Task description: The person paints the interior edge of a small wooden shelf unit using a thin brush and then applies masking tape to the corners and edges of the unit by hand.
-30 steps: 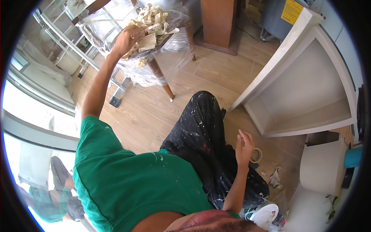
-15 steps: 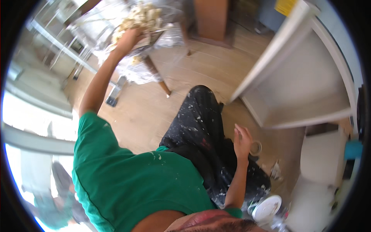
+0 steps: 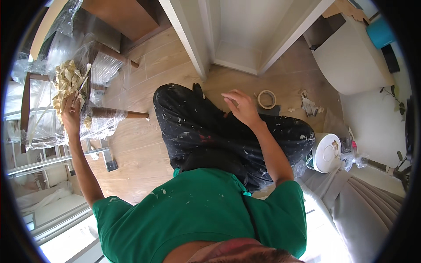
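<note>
Out to the left, my left hand [image 3: 71,113] reaches onto a pile of crumpled, cream-coloured tape strips [image 3: 66,81]. Its fingers look slightly spread and touch the strips; their tips are partly lost among them. The pile rests on a wooden-legged chair [image 3: 120,113] draped in clear plastic film [image 3: 107,70]. Beside the pile lies a thin stick-like thing [image 3: 84,81] with a pale tip, close to my fingertips. Above my lap my right hand [image 3: 242,107] hovers with bent fingers apart, nothing visible in it. A roll of tape [image 3: 266,99] lies on the floor just beyond it.
A pale open cabinet frame [image 3: 239,61] stands ahead. To the right are a white-lidded bucket [image 3: 326,153], a crumpled scrap [image 3: 309,104] and grey curtains [image 3: 364,201]. A metal rack [image 3: 44,162] is at the lower left. My paint-spattered legs [image 3: 197,118] are folded on the wooden floor.
The view has swung rightward, so the chair now sits farther left. My left hand stays at the pile. My right hand has moved forward and inward over my lap.
</note>
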Demonstrator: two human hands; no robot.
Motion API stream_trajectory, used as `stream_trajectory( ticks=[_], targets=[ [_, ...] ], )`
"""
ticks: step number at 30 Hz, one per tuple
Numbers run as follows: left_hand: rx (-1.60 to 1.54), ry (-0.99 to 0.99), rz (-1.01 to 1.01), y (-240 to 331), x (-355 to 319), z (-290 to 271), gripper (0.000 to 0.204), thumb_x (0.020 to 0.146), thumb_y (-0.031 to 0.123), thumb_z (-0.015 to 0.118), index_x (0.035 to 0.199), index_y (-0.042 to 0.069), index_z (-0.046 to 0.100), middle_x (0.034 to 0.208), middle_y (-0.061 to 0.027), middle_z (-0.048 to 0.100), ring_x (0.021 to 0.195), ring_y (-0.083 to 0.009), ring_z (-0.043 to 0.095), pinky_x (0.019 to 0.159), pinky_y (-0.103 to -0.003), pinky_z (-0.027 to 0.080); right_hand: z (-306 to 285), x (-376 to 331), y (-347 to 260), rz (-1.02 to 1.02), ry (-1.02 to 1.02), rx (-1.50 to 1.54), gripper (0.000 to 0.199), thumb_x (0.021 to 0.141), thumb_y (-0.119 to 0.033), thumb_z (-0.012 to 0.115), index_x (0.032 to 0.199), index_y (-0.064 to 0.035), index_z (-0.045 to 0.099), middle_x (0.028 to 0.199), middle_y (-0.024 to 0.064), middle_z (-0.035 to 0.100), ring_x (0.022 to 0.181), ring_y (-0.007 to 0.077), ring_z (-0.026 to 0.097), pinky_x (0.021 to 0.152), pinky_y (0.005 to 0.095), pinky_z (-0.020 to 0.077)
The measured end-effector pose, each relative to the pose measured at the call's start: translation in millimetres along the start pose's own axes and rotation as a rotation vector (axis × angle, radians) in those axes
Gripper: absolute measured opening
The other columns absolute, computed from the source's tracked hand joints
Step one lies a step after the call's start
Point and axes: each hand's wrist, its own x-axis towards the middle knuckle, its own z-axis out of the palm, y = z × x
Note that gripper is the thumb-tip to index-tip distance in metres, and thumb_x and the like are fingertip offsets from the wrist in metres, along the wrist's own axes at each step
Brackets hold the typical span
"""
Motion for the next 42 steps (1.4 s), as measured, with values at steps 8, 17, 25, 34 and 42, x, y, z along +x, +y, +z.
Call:
stream_trajectory(
  ticks=[8,17,25,34,42],
  targets=[
    [0.067,0.224,-0.012,36.6,-7.2,-21.5,0.033,0.093,0.011,0.072,0.126,0.012,0.072,0.104,-0.0088,0.067,0.076,-0.0194,0.062,0.064,-0.033,0.053,9.5,7.5,19.1,0.078,0.137,0.009,0.022,0.092,-0.013,0.070,0.110,-0.0022,0.073,0.101,0.0163,0.071,0.093,0.0331,0.069,0.081,0.0394,0.0540],
    [-0.475,0.231,0.125,206.0,-38.1,108.5,0.029,0.087,0.002,0.069,0.116,0.002,0.069,0.109,-0.0131,0.069,0.090,-0.0238,0.061,0.078,-0.036,0.051,40.2,141.8,140.8,0.174,0.196,-0.221,0.020,0.082,-0.019,0.076,0.098,-0.0058,0.077,0.099,0.0161,0.073,0.096,0.0330,0.068,0.086,0.0404,0.0536],
    [-0.671,0.124,-0.078,252.7,-74.2,213.9,0.024,0.092,0.004,0.066,0.116,-0.002,0.066,0.115,-0.0171,0.069,0.097,-0.0308,0.063,0.085,-0.038,0.051,80.5,185.3,217.3,0.275,0.080,-0.364,0.016,0.080,-0.021,0.077,0.093,-0.0134,0.081,0.096,0.0158,0.073,0.099,0.0370,0.066,0.090,0.0452,0.0551],
    [-0.741,0.163,-0.163,246.5,-79.3,221.6,0.016,0.093,0.000,0.065,0.108,-0.002,0.065,0.109,-0.0170,0.070,0.094,-0.0293,0.064,0.086,-0.038,0.051,83.8,182.4,206.8,0.119,0.116,-0.575,0.010,0.078,-0.014,0.077,0.088,-0.0113,0.080,0.094,0.0107,0.073,0.097,0.0344,0.064,0.083,0.0456,0.0549],
    [-0.721,0.148,-0.138,244.3,-76.7,221.5,0.015,0.092,0.000,0.066,0.107,-0.002,0.063,0.108,-0.0167,0.070,0.095,-0.0295,0.064,0.087,-0.039,0.051,75.3,193.1,200.0,0.119,-0.074,-0.666,0.006,0.082,-0.017,0.070,0.084,-0.0181,0.076,0.096,0.0077,0.069,0.103,0.0322,0.062,0.088,0.0491,0.0505]
  ],
)
